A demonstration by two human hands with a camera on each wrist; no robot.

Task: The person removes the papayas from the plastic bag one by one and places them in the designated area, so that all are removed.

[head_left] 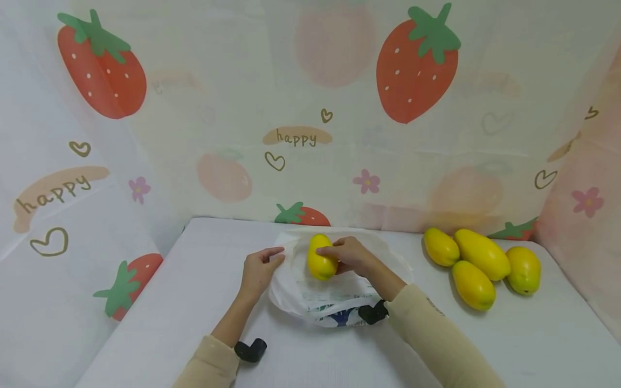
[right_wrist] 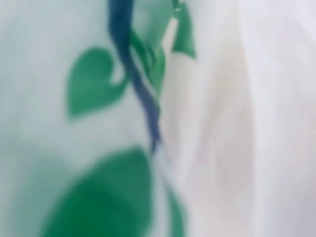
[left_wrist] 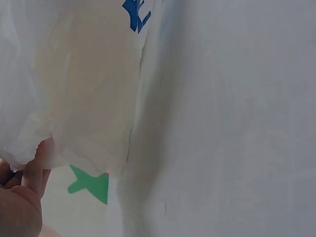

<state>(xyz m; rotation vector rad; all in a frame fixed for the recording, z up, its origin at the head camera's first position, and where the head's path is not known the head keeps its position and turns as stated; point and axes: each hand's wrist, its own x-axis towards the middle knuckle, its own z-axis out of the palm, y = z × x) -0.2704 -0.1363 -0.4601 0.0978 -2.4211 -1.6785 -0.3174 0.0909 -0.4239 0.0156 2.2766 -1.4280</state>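
Note:
A yellow mango (head_left: 321,258) is gripped in my right hand (head_left: 351,256), thumb across its front, above a white plastic bag (head_left: 291,296). The bag lies open on the table, with green and blue print on its near side. At its left rim my left hand (head_left: 258,272) pinches the thin plastic between thumb and fingers. In the left wrist view the fingers (left_wrist: 33,173) are at the bag's edge, partly hidden by it. Only the blurred printed plastic (right_wrist: 106,192) fills the right wrist view; the right hand is out of sight there.
Several more yellow mangoes (head_left: 473,291) lie grouped at the right rear of the white-covered table (head_left: 194,280). Behind and at both sides hangs a strawberry-patterned cloth (head_left: 233,97). Black wrist-worn pieces (head_left: 251,350) stick out beside both sleeves.

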